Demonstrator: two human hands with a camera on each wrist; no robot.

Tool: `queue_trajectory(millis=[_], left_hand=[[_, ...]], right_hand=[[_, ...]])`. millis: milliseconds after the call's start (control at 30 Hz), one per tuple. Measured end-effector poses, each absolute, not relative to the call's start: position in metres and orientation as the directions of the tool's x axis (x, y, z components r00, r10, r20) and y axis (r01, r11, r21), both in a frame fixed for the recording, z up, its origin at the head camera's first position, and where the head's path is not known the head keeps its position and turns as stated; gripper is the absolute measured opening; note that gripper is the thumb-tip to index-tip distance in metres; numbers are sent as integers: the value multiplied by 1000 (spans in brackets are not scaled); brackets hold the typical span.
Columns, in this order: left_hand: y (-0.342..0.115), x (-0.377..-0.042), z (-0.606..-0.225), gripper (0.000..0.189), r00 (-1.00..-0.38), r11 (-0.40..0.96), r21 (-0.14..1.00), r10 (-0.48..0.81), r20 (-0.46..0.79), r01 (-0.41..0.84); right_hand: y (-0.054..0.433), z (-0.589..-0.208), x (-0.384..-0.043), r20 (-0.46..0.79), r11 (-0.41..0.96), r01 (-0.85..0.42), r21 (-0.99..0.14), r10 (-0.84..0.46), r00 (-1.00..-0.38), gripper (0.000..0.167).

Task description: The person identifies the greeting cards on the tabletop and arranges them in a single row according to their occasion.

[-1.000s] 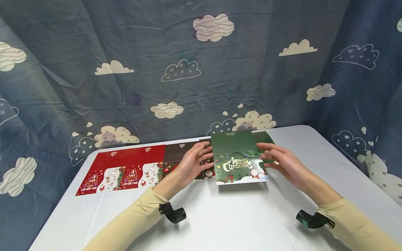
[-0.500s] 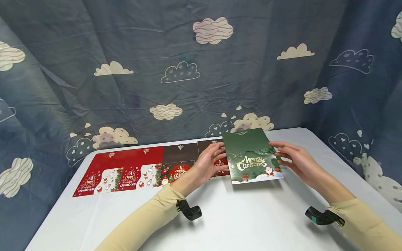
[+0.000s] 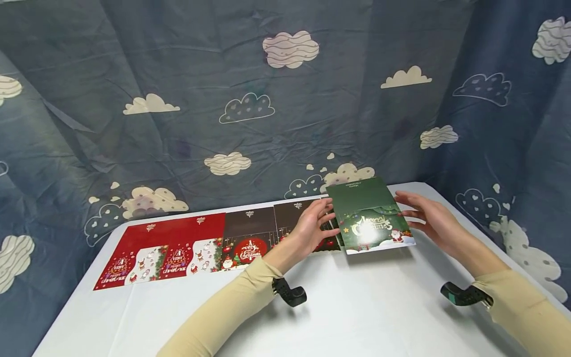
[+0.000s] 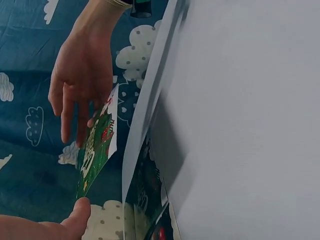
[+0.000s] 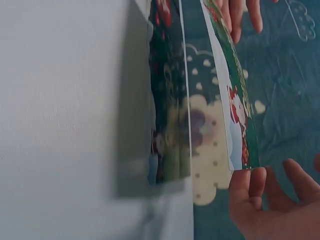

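Observation:
A green Merry Christmas card [image 3: 372, 213] is held up over the back right of the table, its lower half glinting. My left hand [image 3: 308, 225] holds its left edge by the fingertips. At the opposite edge, my right hand [image 3: 439, 220] grips with thumb and fingertips, as the right wrist view shows at the card's end [image 5: 237, 115]. The card is tilted and raised. Beneath it, another dark green card [image 5: 167, 110] lies flat along the table's edge.
A row of cards lies along the back of the white table [image 3: 357, 307]: two red ones [image 3: 178, 225] on the left, then two dark brown ones [image 3: 250, 225], partly behind my left hand. A blue cloud-printed cloth [image 3: 187, 129] hangs right behind.
Both hands have moved right with the green card, uncovering more of the dark brown cards. The head view has shifted slightly as well.

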State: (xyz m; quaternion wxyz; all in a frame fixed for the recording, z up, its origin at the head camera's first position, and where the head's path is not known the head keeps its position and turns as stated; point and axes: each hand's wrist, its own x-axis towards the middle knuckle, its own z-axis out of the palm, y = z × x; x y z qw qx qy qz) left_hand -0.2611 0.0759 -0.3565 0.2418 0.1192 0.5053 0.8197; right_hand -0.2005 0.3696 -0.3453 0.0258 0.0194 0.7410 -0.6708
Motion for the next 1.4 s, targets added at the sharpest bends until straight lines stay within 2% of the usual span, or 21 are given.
queue_trajectory(millis=[300,700,967,1400], left_hand=[[103,-264,-365,45,-881,-362,909,473,-12,-207],[137,-271,-374,54,-886,-433,868,464,-17,-244],[159,-275,-370,55,-876,-405,879,482,-29,-253],[196,-284,-366,57,-877,-467,841,479,-22,-275]], right_hand=[[389,-353,-208,-63,171,61,-983,-9,-998,60],[415,-353,-225,-96,224,100,-969,29,-995,63],[435,-355,-233,-63,275,84,-958,86,-994,66],[469,-354,-244,-135,319,156,-935,87,-987,69]])
